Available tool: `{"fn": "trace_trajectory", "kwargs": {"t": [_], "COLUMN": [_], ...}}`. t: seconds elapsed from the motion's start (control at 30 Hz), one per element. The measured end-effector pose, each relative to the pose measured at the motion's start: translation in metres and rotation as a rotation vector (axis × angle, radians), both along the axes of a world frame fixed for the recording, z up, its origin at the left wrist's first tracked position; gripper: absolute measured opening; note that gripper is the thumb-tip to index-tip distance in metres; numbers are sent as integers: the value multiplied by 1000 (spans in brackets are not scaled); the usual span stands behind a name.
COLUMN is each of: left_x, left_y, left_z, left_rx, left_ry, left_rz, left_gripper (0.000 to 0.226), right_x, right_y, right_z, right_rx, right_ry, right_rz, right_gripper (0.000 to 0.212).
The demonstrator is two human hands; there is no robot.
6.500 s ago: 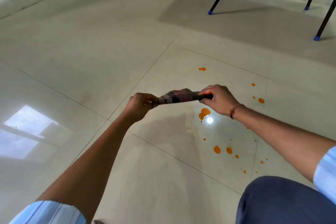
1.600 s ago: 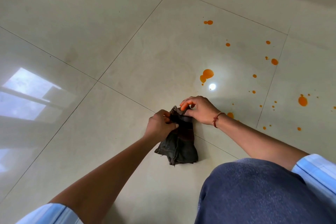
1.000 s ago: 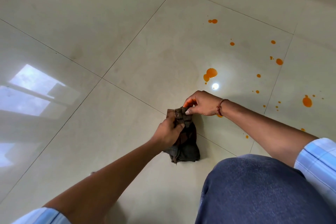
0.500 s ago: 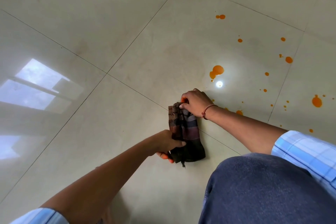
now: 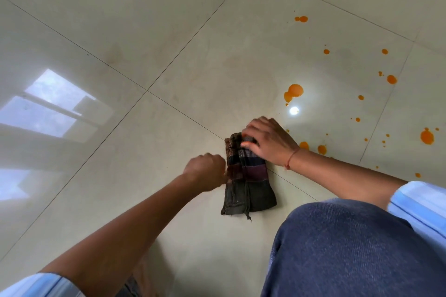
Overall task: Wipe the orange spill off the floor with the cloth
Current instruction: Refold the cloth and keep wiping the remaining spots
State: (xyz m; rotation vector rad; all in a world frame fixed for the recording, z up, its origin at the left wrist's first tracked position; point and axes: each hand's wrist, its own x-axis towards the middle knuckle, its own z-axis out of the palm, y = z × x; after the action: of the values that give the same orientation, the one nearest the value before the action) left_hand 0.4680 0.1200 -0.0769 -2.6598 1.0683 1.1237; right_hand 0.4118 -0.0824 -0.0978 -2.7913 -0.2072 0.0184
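Observation:
A dark striped cloth (image 5: 248, 183), folded into a narrow pad, lies flat on the cream tiled floor (image 5: 169, 31). My right hand (image 5: 268, 142) presses down on its far end, fingers curled over the edge. My left hand (image 5: 207, 173) pinches the cloth's left edge at mid-length. Orange spill lies to the right and beyond the cloth: a big blob (image 5: 293, 93), two drops (image 5: 312, 147) just behind my right wrist, and several small spots scattered toward the right edge, including a large one (image 5: 427, 137).
My knee in dark blue trousers (image 5: 350, 248) fills the lower right, close to the cloth's near end. A bright window reflection (image 5: 48, 108) shines on the tiles at left. A small round light glare (image 5: 294, 110) sits below the big blob.
The cloth went from stretched between both hands in the air to folded flat on the floor. Over the last half second my left hand slid up from its near corner to its mid left edge.

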Motion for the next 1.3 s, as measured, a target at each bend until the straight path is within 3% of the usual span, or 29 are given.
{"fn": "trace_trajectory", "kwargs": {"t": [0.1,0.17,0.23,0.37,0.5,0.57,0.67,0.77,1.0,1.3], "left_x": [2,-6,-16,-28,-37,-38,-32,-27,-30,-38], "left_y": [4,7,11,25,25,22,21,27,21,25], "left_z": [-5,-11,-17,-23,-28,-28,-28,-29,-25,-21], "left_rx": [-306,-334,-298,-337,-556,-597,-617,-574,-642,-737], "left_ry": [38,148,136,-127,-147,-101,-81,-66,-175,-190], "left_rz": [-47,-154,-309,-519,-627,-641,-678,-762,-790,-635], "left_gripper": [18,28,44,57,26,14,19,28,20,14], "right_x": [-45,-73,-90,-98,-91,-87,-87,-88,-81,-84], "right_y": [-3,-1,0,6,8,7,6,4,3,6], "right_z": [6,7,5,-2,-6,-1,10,12,15,13], "right_rx": [-50,-136,-204,-103,-1,-10,-42,-47,-145,-141], "right_ry": [82,169,197,237,301,383,491,498,492,477], "right_rz": [365,548,615,517,431,441,471,495,603,569], "right_gripper": [26,37,47,43,20,33,63,77,67,61]}}
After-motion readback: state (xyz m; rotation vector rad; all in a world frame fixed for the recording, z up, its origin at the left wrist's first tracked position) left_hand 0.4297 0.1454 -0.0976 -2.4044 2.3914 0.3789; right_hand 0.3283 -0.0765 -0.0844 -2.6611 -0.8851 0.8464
